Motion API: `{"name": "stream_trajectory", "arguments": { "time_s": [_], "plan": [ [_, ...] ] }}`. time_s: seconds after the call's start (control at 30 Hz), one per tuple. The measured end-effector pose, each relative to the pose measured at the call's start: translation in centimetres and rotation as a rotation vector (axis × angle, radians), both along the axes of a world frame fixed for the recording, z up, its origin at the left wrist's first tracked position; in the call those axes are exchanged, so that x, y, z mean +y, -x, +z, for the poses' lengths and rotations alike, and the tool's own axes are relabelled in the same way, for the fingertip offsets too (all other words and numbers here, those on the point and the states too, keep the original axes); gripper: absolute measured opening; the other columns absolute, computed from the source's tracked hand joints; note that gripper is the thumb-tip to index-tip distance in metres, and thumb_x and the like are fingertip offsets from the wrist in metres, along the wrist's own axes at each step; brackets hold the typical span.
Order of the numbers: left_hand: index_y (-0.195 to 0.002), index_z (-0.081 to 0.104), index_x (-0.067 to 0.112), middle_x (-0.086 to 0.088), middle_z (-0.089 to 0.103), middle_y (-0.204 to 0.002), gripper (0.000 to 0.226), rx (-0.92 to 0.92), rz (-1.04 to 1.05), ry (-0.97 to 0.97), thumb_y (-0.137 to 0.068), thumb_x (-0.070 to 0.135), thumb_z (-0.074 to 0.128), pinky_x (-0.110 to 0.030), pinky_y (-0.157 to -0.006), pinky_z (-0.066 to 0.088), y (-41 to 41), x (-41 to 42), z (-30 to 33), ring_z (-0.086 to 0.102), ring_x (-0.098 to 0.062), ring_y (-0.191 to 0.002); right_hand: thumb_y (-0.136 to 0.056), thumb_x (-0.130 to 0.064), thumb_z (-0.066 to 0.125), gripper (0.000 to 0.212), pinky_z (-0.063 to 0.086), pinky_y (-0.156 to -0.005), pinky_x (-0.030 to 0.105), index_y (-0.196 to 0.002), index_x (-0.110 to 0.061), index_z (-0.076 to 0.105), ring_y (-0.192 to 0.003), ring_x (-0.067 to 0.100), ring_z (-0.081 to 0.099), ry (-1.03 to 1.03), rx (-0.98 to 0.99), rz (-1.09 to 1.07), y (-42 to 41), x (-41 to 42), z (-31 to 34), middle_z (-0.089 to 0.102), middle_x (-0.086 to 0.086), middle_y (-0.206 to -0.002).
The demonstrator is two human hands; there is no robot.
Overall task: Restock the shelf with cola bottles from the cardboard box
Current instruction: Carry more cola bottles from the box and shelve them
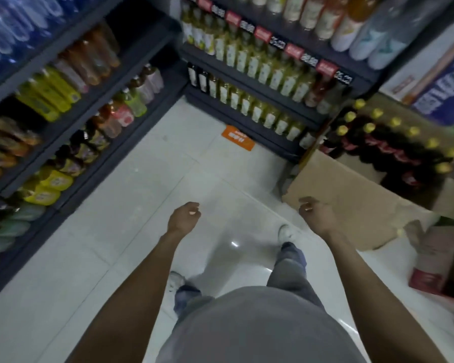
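Note:
An open cardboard box (336, 189) stands on the floor at the right, its flap folded toward me. Inside stand several dark cola bottles (393, 150) with yellow caps and red labels. My left hand (184, 217) hangs over the white floor, fingers loosely curled, holding nothing. My right hand (316, 212) hovers at the near edge of the box flap, fingers loosely curled and empty. Dark shelves on the left (131, 127) and ahead (249, 121) hold rows of drink bottles.
A second carton (435, 268) with a red band sits on the floor at the near right. An orange sticker (237, 137) marks the tiles by the far shelf. My feet and legs stand on the glossy white floor (131, 231) in the aisle.

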State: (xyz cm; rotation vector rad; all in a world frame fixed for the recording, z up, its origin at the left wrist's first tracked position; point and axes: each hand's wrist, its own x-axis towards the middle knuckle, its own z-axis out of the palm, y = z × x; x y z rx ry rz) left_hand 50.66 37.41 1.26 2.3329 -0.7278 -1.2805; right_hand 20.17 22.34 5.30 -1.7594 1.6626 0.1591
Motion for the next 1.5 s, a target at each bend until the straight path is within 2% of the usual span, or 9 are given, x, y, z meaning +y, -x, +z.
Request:
{"name": "stream_trajectory", "arguments": {
  "time_s": [0.4, 0.5, 0.57, 0.7, 0.83, 1.03, 1.23, 1.4, 1.5],
  "plan": [
    [-0.119, 0.062, 0.019, 0.000, 0.065, -0.119, 0.030, -0.083, -0.192, 0.268, -0.089, 0.023, 0.061, -0.029, -0.092, 0.048, 23.9, -31.8, -4.0, 0.061, -0.018, -0.105, -0.090, -0.014, 0.057, 0.033, 0.052, -0.085, 0.044, -0.122, -0.010, 0.058, -0.101, 0.033, 0.062, 0.077, -0.101, -0.139, 19.3, -25.6, -7.7, 0.066, 0.015, -0.111],
    [-0.126, 0.056, 0.021, -0.002, 0.054, -0.131, 0.042, -0.203, -0.227, 0.297, -0.085, 0.023, 0.065, -0.030, -0.096, 0.042, 27.3, -36.6, -5.3, 0.045, -0.020, -0.122, -0.092, -0.015, 0.054, 0.039, 0.051, -0.076, 0.024, -0.130, -0.012, 0.049, -0.107, 0.027, 0.059, -0.073, -0.098, -0.147, 20.0, -28.5, -11.7, 0.062, 0.010, -0.120],
    [-0.134, 0.047, 0.020, -0.006, 0.041, -0.141, 0.059, -0.258, -0.289, 0.230, -0.080, 0.026, 0.071, -0.034, -0.102, 0.035, 28.4, -38.8, -6.7, 0.029, -0.024, -0.133, -0.092, -0.017, 0.058, 0.046, 0.048, -0.081, 0.021, -0.135, -0.013, 0.042, -0.115, 0.026, 0.055, -0.116, -0.119, -0.120, 19.4, -29.9, -13.6, 0.056, 0.010, -0.130],
    [-0.141, 0.036, 0.022, -0.009, 0.033, -0.146, 0.081, -0.354, -0.348, 0.143, -0.072, 0.031, 0.077, -0.043, -0.106, 0.034, 28.7, -41.0, -9.5, 0.021, -0.028, -0.136, -0.077, -0.016, 0.075, 0.079, 0.038, -0.106, 0.039, -0.143, -0.017, 0.032, -0.131, 0.024, 0.043, -0.014, -0.367, -0.145, 16.6, -33.0, -15.9, 0.047, 0.005, -0.142],
    [-0.147, 0.025, 0.029, -0.006, 0.022, -0.154, 0.093, -0.581, -0.501, 0.070, -0.071, 0.044, 0.077, -0.046, -0.109, 0.028, 28.8, -41.6, -11.4, 0.016, -0.030, -0.141, -0.066, -0.020, 0.083, 0.082, 0.045, -0.092, 0.041, -0.132, -0.016, 0.035, -0.122, 0.030, 0.051, 0.026, -0.410, -0.259, 15.0, -33.6, -18.2, 0.055, 0.009, -0.131],
    [-0.124, 0.051, 0.020, -0.012, 0.029, -0.151, 0.075, -0.714, -0.477, 0.257, -0.061, 0.047, 0.082, -0.053, -0.107, 0.028, 29.1, -41.7, -12.2, 0.029, -0.035, -0.137, -0.070, -0.028, 0.081, 0.074, 0.048, -0.088, 0.043, -0.130, -0.014, 0.039, -0.116, 0.031, 0.056, 0.146, -0.390, -0.378, 13.5, -32.9, -18.5, 0.059, 0.010, -0.126],
    [-0.117, 0.048, 0.017, -0.013, 0.040, -0.142, 0.071, -0.541, -0.373, 0.491, -0.059, 0.049, 0.075, -0.060, -0.111, 0.021, 29.6, -40.3, -8.8, 0.033, -0.030, -0.131, -0.064, -0.019, 0.085, 0.071, 0.049, -0.093, 0.036, -0.122, -0.013, 0.044, -0.118, 0.024, 0.056, 0.281, -0.466, -0.320, 15.9, -30.8, -12.7, 0.060, 0.006, -0.125],
    [-0.116, 0.042, 0.019, 0.001, 0.057, -0.129, 0.072, -0.024, 0.035, 0.622, -0.059, 0.042, 0.082, -0.039, -0.092, 0.051, 29.6, -35.8, -0.8, 0.056, -0.012, -0.119, -0.068, -0.004, 0.082, 0.067, 0.042, -0.088, 0.006, -0.114, -0.022, 0.037, -0.110, -0.004, 0.053, 0.271, -0.685, -0.254, 16.5, -28.4, -2.8, 0.053, -0.015, -0.116],
    [-0.118, 0.049, 0.005, 0.004, 0.064, -0.109, 0.074, 0.088, 0.238, 0.683, -0.059, 0.036, 0.083, -0.028, -0.088, 0.051, 28.8, -31.9, 3.8, 0.062, -0.008, -0.103, -0.067, -0.008, 0.083, 0.071, 0.047, -0.094, 0.023, -0.114, -0.038, 0.039, -0.111, -0.008, 0.054, 0.189, -0.776, -0.186, 15.3, -26.2, 2.4, 0.056, -0.029, -0.112]
  ]
}}
